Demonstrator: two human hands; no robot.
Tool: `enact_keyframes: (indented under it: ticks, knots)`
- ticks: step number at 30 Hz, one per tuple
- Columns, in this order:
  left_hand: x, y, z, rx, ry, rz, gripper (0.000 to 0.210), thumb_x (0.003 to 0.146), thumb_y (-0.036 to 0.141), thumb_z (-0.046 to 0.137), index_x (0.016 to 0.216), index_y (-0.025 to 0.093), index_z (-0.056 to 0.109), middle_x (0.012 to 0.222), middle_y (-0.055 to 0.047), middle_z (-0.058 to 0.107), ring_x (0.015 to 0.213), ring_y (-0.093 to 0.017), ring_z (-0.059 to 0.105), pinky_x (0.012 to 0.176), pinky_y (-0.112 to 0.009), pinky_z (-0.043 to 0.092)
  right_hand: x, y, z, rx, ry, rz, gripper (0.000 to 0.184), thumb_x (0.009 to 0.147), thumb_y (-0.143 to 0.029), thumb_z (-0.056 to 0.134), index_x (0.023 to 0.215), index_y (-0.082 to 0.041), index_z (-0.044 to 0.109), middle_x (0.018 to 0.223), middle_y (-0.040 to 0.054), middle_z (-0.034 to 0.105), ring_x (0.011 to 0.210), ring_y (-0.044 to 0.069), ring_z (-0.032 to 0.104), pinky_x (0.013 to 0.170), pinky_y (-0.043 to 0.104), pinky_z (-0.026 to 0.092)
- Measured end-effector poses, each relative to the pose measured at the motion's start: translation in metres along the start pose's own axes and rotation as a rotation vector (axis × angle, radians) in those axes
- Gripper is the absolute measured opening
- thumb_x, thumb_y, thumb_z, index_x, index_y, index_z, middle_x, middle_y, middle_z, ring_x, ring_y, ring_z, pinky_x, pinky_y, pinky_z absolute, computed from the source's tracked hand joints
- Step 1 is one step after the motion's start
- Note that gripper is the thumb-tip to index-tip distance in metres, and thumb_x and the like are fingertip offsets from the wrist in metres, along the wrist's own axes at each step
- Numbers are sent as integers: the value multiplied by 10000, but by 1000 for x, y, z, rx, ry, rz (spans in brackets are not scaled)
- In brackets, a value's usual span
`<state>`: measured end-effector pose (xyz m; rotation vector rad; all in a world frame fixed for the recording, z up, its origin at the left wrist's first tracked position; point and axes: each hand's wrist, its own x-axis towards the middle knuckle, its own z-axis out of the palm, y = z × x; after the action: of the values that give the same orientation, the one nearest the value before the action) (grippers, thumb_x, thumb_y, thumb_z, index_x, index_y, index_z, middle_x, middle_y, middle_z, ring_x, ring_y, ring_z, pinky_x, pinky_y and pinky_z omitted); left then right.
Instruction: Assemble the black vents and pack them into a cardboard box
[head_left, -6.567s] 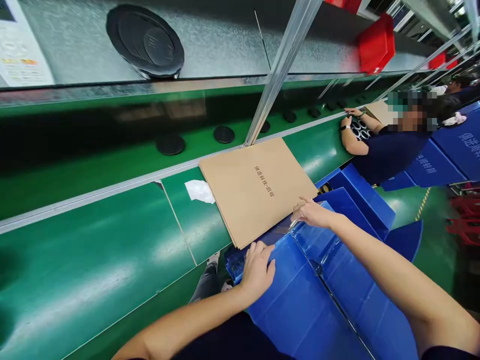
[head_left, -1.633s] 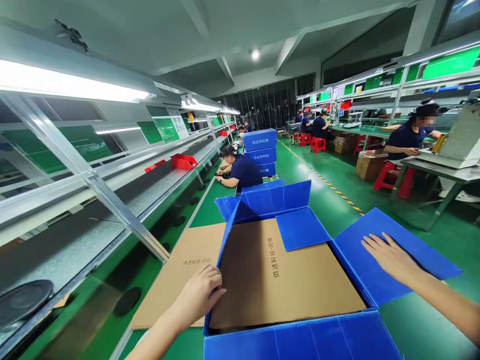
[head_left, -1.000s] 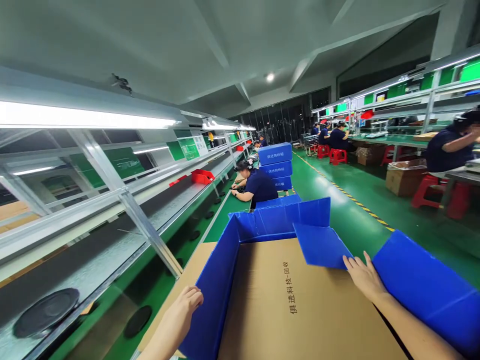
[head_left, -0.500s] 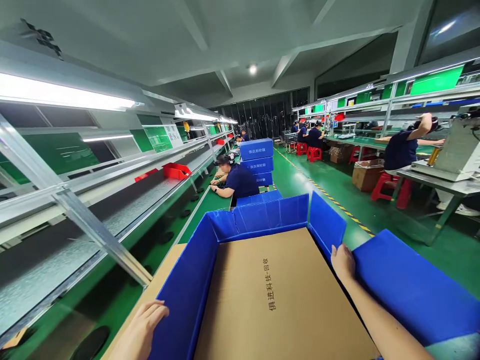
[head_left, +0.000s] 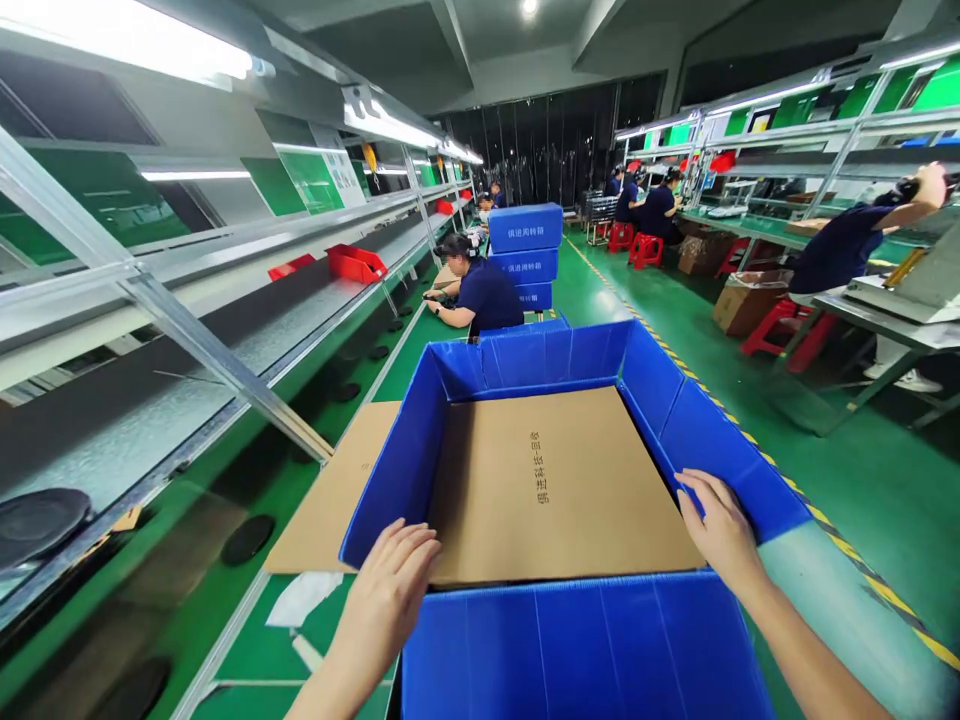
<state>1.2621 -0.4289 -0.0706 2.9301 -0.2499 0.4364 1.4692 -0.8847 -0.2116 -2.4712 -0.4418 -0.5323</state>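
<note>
Cardboard sheet (head_left: 574, 525) lies flat inside the blue box (head_left: 390, 470), its printed characters (head_left: 538, 468) facing up. Your left hand (head_left: 390, 585) is at the box's near left corner, fingers side by side and bent; whether they grip it, I cannot tell. Your right hand (head_left: 720, 530) rests at the right wall (head_left: 660, 390), thumb and fingers apart. More cardboard (head_left: 322, 500) lies left of the box on the green bench (head_left: 255, 655).

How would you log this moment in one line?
open blue plastic box: flat brown cardboard inside | left hand: by blue left flap | right hand: by blue right flap
</note>
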Motion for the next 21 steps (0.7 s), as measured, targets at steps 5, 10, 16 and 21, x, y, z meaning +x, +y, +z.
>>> enact_keyframes:
  ticks: [5, 10, 16, 21]
  knots:
    - [-43, 51, 62, -255, -205, -45, 205, 949, 198, 436, 908, 211, 636, 971, -79, 709, 930, -215, 649, 842, -345, 525, -53, 5, 48, -214, -416, 210, 581, 929, -454, 371, 1312, -46, 527, 1274, 252, 596, 1162, 334, 604, 955, 449, 490]
    - [-85, 71, 98, -358, -249, -45, 100, 893, 166, 500, 863, 202, 589, 947, -87, 697, 874, -215, 629, 788, -335, 498, -38, 30, 85, -436, -421, 396, 636, 900, -489, 375, 1273, -6, 557, 1020, 292, 678, 918, 378, 693, 800, 495, 513]
    - [-127, 61, 102, -419, -137, -104, 59, 870, 182, 517, 856, 216, 563, 906, -83, 687, 826, -210, 612, 740, -324, 473, 3, 41, 51, -432, -168, 354, 374, 790, -454, 458, 855, -166, 688, 652, 216, 644, 636, 381, 668, 572, 482, 499]
    - [-126, 56, 102, -505, -70, -214, 93, 870, 197, 510, 869, 228, 598, 874, -88, 674, 836, -237, 615, 765, -363, 482, 34, 10, -34, -116, -170, 372, 314, 758, -510, 536, 630, -252, 660, 664, 168, 685, 566, 333, 649, 544, 465, 501]
